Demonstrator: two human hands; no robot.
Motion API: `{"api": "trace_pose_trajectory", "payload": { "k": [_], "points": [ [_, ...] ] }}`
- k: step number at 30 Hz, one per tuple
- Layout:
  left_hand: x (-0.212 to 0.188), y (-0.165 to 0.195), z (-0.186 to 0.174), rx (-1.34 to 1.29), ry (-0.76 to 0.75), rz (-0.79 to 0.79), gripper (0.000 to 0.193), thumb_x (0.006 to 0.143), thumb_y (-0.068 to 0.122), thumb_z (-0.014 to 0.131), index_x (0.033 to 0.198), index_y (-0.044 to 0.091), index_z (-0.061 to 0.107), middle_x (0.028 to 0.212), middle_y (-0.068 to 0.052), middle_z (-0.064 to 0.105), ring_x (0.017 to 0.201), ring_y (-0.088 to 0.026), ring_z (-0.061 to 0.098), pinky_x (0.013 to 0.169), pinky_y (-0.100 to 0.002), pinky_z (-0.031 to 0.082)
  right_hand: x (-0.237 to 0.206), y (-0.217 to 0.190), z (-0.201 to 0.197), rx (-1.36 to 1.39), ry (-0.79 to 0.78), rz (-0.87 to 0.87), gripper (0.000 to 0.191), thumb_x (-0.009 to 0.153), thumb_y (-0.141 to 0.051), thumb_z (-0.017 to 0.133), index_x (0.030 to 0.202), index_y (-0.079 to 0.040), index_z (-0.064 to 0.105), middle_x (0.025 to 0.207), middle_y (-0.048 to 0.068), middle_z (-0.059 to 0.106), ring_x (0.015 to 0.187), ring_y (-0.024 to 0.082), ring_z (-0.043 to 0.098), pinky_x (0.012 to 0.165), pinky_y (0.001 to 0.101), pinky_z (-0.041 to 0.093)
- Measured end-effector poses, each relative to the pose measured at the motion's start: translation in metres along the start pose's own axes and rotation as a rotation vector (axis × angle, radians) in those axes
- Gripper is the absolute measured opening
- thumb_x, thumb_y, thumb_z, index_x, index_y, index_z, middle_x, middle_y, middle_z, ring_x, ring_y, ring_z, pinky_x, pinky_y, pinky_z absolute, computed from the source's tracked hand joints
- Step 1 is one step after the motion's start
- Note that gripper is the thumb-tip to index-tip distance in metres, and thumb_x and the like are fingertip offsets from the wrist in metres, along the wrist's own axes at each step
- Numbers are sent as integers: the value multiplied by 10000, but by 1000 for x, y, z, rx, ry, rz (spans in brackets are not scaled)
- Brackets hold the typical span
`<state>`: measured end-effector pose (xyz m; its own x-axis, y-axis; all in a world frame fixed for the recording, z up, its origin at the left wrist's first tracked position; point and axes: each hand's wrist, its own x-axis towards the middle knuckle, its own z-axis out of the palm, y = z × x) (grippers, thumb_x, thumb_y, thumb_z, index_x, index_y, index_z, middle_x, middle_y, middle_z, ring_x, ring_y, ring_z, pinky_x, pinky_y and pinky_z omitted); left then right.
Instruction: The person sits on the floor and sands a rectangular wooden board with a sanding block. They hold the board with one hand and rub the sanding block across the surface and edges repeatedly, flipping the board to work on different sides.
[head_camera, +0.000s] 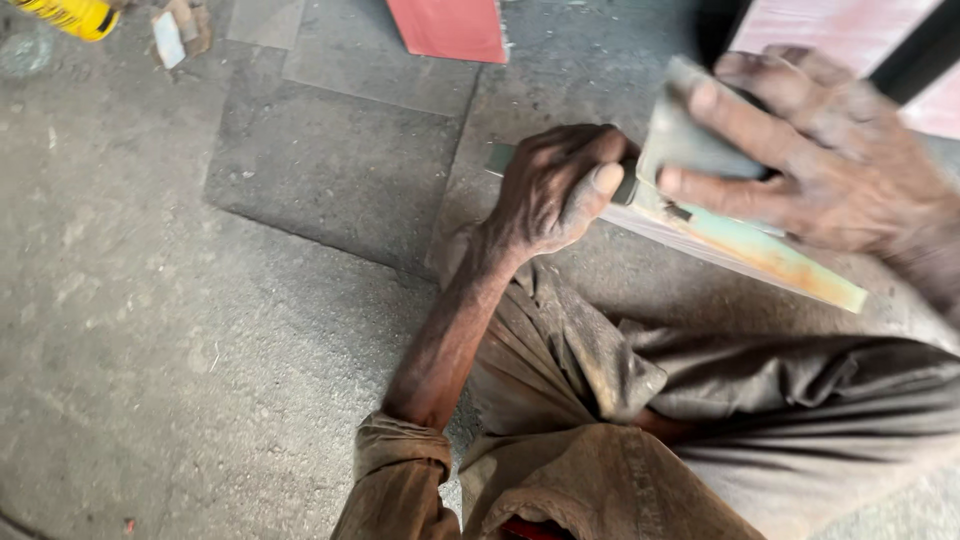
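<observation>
My left hand (555, 190) is closed in a fist around a flat grey metal bar (500, 158), whose end sticks out to the left of the fist. My right hand (820, 150) comes in from the right, its fingers gripping a grey rectangular block (690, 130). The block rests on a long flat board (760, 250) with a pale green and orange-stained edge, which slants down to the right. Both hands meet at the board's left end. The bar's other end is hidden behind the hand and block.
My knee in dusty brown cloth (700, 400) lies under the board. On the grey concrete floor (150, 300) there is a darker square patch (330, 170), a red sheet (450, 28) at the top, a yellow object (70, 15) at top left and a pale pink panel (850, 25) at top right.
</observation>
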<state>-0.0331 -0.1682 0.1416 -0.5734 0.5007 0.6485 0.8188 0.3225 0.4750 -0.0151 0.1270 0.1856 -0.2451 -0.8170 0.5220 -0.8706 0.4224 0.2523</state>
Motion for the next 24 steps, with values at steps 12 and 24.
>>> {"api": "trace_pose_trajectory", "payload": {
  "k": [12,24],
  "points": [
    [-9,-39,10,37,98,48,646,1200,478,180,1015,69,645,893,-131,710,761,-234,694,716,-412,619,63,54,-3,-287,-80,-472,793,878,-97,747,1549,-403,456,1715,144,356,1581,380,311,1236,504,327],
    [-6,-29,2,24,118,32,595,1202,450,213,1059,72,649,863,-125,717,728,-203,699,655,-367,601,16,28,26,-76,-102,-167,750,859,-82,820,1509,-373,583,1726,39,268,1572,311,258,1235,480,349]
  ]
}}
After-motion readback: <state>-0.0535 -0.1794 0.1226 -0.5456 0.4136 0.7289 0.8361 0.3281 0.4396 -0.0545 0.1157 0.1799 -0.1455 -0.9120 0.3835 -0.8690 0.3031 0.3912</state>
